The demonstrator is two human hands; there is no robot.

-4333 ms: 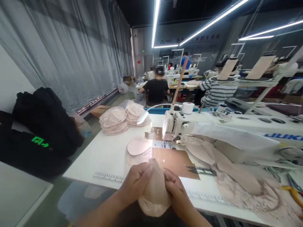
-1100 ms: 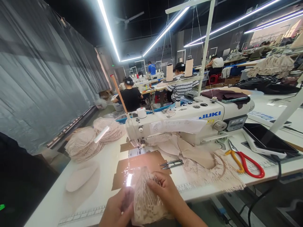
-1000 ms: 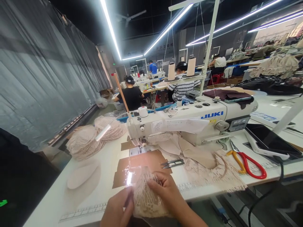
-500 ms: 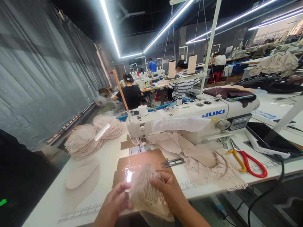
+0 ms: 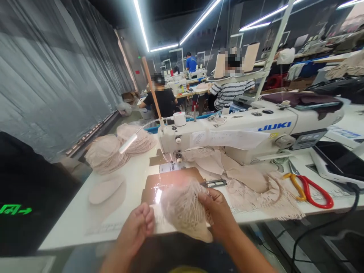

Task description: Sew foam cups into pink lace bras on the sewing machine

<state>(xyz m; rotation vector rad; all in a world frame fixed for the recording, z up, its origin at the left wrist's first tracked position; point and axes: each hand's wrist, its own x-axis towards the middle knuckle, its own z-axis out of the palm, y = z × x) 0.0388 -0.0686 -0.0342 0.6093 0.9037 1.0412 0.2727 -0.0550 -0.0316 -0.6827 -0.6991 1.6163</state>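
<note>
My right hand [image 5: 217,208] grips a beige lace-covered fabric cup [image 5: 184,208] by its right edge, thumb on the lace side. The cup is raised over the table's front edge, its plain lower point tilted down to the right. To its left and apart from it, my left hand [image 5: 139,223] is closed with fingers curled; nothing shows in it. Behind the cup lies a brown plate [image 5: 153,184] before the sewing machine's presser foot [image 5: 172,167]. Black thread snips [image 5: 216,183] rest just beyond my right hand, partly hidden by the cup.
A white JUKI sewing machine [image 5: 241,132] spans the table. Stacked lace pieces [image 5: 106,153] and an oval pad [image 5: 105,190] lie left. Beige lace fabric [image 5: 256,193], red-and-yellow-handled scissors [image 5: 314,191] and a dark-screened device [image 5: 338,159] are right. Co-workers sit beyond.
My left hand has come away from the cup and curled closed. My right hand still holds the cup, now turned with more lace showing. The camera view has shifted.
</note>
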